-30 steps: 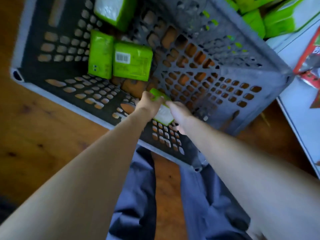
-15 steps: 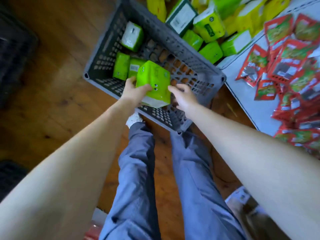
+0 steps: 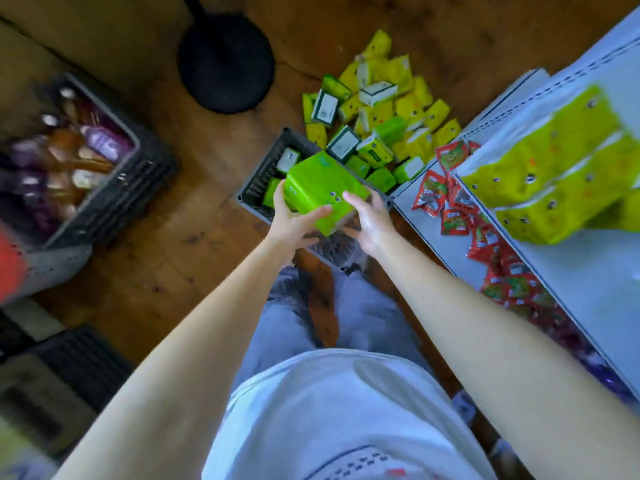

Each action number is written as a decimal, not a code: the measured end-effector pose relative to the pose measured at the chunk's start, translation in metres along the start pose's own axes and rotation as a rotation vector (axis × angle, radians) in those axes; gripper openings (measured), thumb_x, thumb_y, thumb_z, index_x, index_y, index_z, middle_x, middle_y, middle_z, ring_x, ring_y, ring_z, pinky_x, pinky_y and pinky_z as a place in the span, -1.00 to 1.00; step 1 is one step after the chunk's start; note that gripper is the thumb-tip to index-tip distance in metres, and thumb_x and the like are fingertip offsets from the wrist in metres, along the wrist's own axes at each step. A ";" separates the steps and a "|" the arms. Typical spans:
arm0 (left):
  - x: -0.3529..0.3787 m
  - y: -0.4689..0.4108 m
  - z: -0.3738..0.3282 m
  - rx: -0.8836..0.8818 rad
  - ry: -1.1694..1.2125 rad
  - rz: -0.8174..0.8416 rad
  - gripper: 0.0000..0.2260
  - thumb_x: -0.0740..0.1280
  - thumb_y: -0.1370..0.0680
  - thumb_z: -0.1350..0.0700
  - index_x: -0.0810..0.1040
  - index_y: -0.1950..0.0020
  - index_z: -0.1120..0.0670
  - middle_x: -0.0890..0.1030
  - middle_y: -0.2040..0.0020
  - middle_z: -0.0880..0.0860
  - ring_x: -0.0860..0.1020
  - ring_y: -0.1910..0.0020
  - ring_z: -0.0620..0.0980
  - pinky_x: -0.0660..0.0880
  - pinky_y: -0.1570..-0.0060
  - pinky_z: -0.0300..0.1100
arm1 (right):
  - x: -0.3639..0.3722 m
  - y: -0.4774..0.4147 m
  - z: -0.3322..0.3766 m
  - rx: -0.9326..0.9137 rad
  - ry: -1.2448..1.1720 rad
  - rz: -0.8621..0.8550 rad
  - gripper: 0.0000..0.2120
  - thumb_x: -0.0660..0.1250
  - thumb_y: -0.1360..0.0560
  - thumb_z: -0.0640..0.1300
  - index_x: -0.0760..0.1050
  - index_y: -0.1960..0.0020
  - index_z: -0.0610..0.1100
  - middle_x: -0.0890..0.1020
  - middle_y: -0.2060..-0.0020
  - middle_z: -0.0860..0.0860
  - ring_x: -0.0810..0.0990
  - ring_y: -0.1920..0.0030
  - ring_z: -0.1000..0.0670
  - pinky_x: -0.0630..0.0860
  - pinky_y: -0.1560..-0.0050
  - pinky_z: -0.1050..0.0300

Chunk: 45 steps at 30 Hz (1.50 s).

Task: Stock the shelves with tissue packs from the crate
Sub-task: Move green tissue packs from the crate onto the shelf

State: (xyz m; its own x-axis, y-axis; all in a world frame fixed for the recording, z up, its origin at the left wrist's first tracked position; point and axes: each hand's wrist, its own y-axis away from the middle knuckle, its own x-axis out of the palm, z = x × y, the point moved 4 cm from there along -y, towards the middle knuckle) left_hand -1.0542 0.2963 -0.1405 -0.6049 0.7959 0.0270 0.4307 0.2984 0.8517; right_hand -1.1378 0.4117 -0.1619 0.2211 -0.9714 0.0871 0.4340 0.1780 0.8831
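I hold a bright green tissue pack [image 3: 322, 185] between both hands above the dark grey crate [image 3: 254, 188] on the wooden floor. My left hand [image 3: 292, 226] grips its left and lower side. My right hand [image 3: 369, 220] presses against its right side, fingers spread. A few more green packs [image 3: 272, 190] lie inside the crate. The grey shelf [image 3: 588, 282] at the right carries yellow tissue packs [image 3: 550, 168].
A heap of yellow and green packs [image 3: 377, 119] lies on the floor behind the crate. Red snack sachets [image 3: 457, 202] fill the lower shelf. A second crate of bottles [image 3: 76, 161] stands at the left. A round black base [image 3: 225, 64] sits at the top.
Both hands have lifted the green pack up out of the crate. The view has risen and pulled back, so the shelf with yellow packs and the left crate now show.
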 end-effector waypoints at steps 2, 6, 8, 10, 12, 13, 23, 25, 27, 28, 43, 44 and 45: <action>0.003 0.019 -0.020 0.051 0.024 -0.016 -0.45 0.41 -0.49 0.05 0.18 -0.35 -0.11 0.55 -0.09 0.04 0.60 0.09 0.03 0.54 0.19 -0.10 | -0.004 0.019 0.022 -0.086 0.005 -0.042 -0.45 0.44 -0.41 -0.02 0.32 -0.33 0.02 0.46 -0.29 -0.03 0.53 -0.10 -0.07 0.54 0.07 -0.04; 0.017 0.036 -0.060 0.112 0.039 -0.043 -0.77 0.34 -0.51 -0.09 0.33 0.10 -0.01 0.51 -0.05 0.08 0.55 0.00 0.05 0.51 0.17 -0.09 | -0.015 0.049 0.075 -0.311 0.108 -0.099 -0.31 0.45 -0.36 0.09 0.27 -0.42 0.07 0.34 -0.41 -0.02 0.37 -0.35 -0.09 0.39 -0.30 -0.16; 0.031 0.040 -0.077 0.150 -0.003 -0.005 -0.72 0.33 -0.52 -0.10 0.34 0.14 0.07 0.55 0.03 0.08 0.57 -0.03 0.08 0.50 0.18 -0.09 | -0.019 0.075 0.107 -0.477 0.196 -0.131 -0.44 0.35 -0.50 -0.05 0.25 -0.44 -0.03 0.31 -0.41 -0.06 0.35 -0.36 -0.06 0.38 -0.29 0.03; 0.045 0.042 -0.094 0.183 -0.011 0.023 -0.68 0.35 -0.50 -0.10 0.41 -0.03 0.12 0.56 -0.07 0.09 0.57 -0.09 0.12 0.53 0.21 -0.10 | -0.023 0.093 0.128 -0.592 0.208 -0.146 -0.47 0.30 -0.53 -0.10 0.22 -0.46 -0.10 0.28 -0.43 -0.06 0.32 -0.38 -0.02 0.34 -0.25 0.18; 0.058 0.043 -0.110 0.198 0.020 0.055 -0.56 0.36 -0.48 -0.11 0.37 -0.30 -0.01 0.47 -0.26 0.06 0.52 -0.17 0.13 0.54 0.22 -0.10 | -0.023 0.108 0.141 -0.666 0.175 -0.092 -0.43 0.31 -0.53 -0.13 0.18 -0.47 -0.09 0.24 -0.46 -0.03 0.26 -0.42 0.01 0.29 -0.35 0.13; 0.065 0.043 -0.117 0.215 0.027 0.075 -0.52 0.35 -0.49 -0.10 0.32 -0.36 -0.08 0.42 -0.33 0.04 0.49 -0.21 0.14 0.54 0.19 -0.10 | -0.024 0.115 0.146 -0.705 0.163 -0.063 -0.40 0.33 -0.51 -0.15 0.16 -0.48 -0.07 0.22 -0.47 -0.01 0.23 -0.44 0.05 0.25 -0.40 0.08; 0.199 0.112 -0.209 0.669 -0.174 0.355 -0.75 0.27 -0.58 0.06 0.39 -0.24 0.02 0.57 0.09 0.00 0.54 0.16 -0.06 0.43 0.19 -0.16 | -0.119 0.169 0.205 -1.103 0.274 -0.348 -0.24 0.48 -0.38 -0.20 0.09 -0.37 0.12 0.23 -0.32 0.20 0.18 -0.38 0.20 0.18 -0.38 0.32; 0.234 0.126 -0.217 0.732 -0.272 0.412 -0.75 0.28 -0.57 0.06 0.40 -0.24 0.03 0.58 0.14 -0.02 0.53 0.21 -0.10 0.44 0.27 -0.23 | -0.147 0.185 0.216 -1.176 0.252 -0.468 -0.22 0.47 -0.38 -0.23 0.10 -0.42 0.03 0.24 -0.33 0.15 0.19 -0.37 0.19 0.15 -0.35 0.45; 0.259 0.138 -0.225 0.798 -0.303 0.459 -0.79 0.27 -0.58 0.08 0.40 -0.20 0.03 0.58 0.14 -0.03 0.56 0.27 -0.20 0.44 0.37 -0.37 | -0.165 0.199 0.226 -1.258 0.280 -0.569 -0.25 0.47 -0.38 -0.25 0.15 -0.43 -0.05 0.28 -0.33 0.07 0.22 -0.36 0.14 0.12 -0.29 0.52; 0.273 0.144 -0.227 0.826 -0.333 0.475 -0.81 0.27 -0.58 0.10 0.39 -0.19 0.03 0.58 0.12 -0.03 0.56 0.29 -0.27 0.43 0.41 -0.45 | -0.177 0.204 0.230 -1.301 0.291 -0.629 -0.29 0.47 -0.38 -0.26 0.20 -0.40 -0.04 0.34 -0.31 0.00 0.26 -0.35 0.09 0.14 -0.29 0.51; 0.441 0.154 -0.260 1.156 -0.983 0.510 -0.50 0.31 -0.54 -0.04 0.27 -0.45 -0.07 0.49 -0.33 -0.02 0.42 -0.32 0.05 0.35 -0.29 0.07 | -0.324 0.216 0.322 -1.184 0.318 -0.782 -0.47 0.43 -0.42 -0.21 0.37 -0.35 -0.10 0.42 -0.32 -0.07 0.37 -0.33 -0.02 0.26 -0.17 0.33; 0.443 0.151 -0.261 1.149 -1.006 0.492 -0.53 0.28 -0.56 0.00 0.27 -0.46 -0.06 0.48 -0.34 -0.01 0.42 -0.32 0.06 0.35 -0.29 0.06 | -0.326 0.211 0.324 -1.151 0.338 -0.763 -0.47 0.42 -0.43 -0.19 0.35 -0.36 -0.08 0.41 -0.33 -0.06 0.36 -0.34 -0.02 0.25 -0.17 0.32; 0.445 0.151 -0.261 1.162 -0.995 0.502 -0.55 0.26 -0.58 0.03 0.27 -0.46 -0.04 0.48 -0.33 -0.01 0.43 -0.31 0.05 0.37 -0.27 0.01 | -0.327 0.208 0.325 -1.131 0.352 -0.751 -0.47 0.42 -0.44 -0.17 0.35 -0.37 -0.07 0.40 -0.34 -0.05 0.35 -0.34 -0.01 0.24 -0.17 0.32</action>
State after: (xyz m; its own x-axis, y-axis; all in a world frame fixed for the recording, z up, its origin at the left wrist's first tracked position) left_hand -1.4329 0.5576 0.1371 0.2014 0.8030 -0.5609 0.9717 -0.2358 0.0113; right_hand -1.4038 0.7153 0.1430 -0.2439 -0.8301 -0.5014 0.9668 -0.1676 -0.1928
